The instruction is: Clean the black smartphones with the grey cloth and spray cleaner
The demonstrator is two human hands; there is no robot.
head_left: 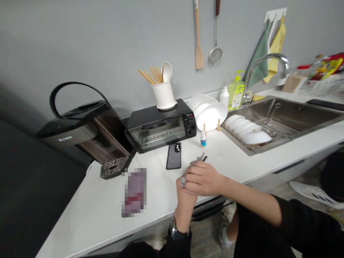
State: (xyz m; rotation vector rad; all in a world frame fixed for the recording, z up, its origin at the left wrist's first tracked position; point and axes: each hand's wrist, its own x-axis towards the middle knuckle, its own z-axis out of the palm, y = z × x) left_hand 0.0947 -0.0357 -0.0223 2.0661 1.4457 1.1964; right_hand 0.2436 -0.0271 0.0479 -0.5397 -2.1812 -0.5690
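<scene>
Both hands meet above the front part of the white counter (158, 186). My right hand (202, 178) is closed over my left hand (186, 195), its fingers wrapped round something greyish, perhaps a cloth (183, 181), with a grey and dark tip (203, 157) poking out above. The fingers of my left hand are mostly hidden beneath my right; a watch (172, 227) is on that wrist. Behind the hands, a small white bottle with a blue label (203, 139) stands upright, and a dark phone (174, 156) lies flat. A blurred-out purplish item (135, 193) lies to the left.
A black toaster oven (161, 130) bears a white utensil holder (163, 94). A black appliance (104, 139) stands left. White plates (208, 113), a soap bottle (236, 94) and a sink (290, 122) with bowls (244, 129) are right. Another person's shoe (313, 193) shows at lower right.
</scene>
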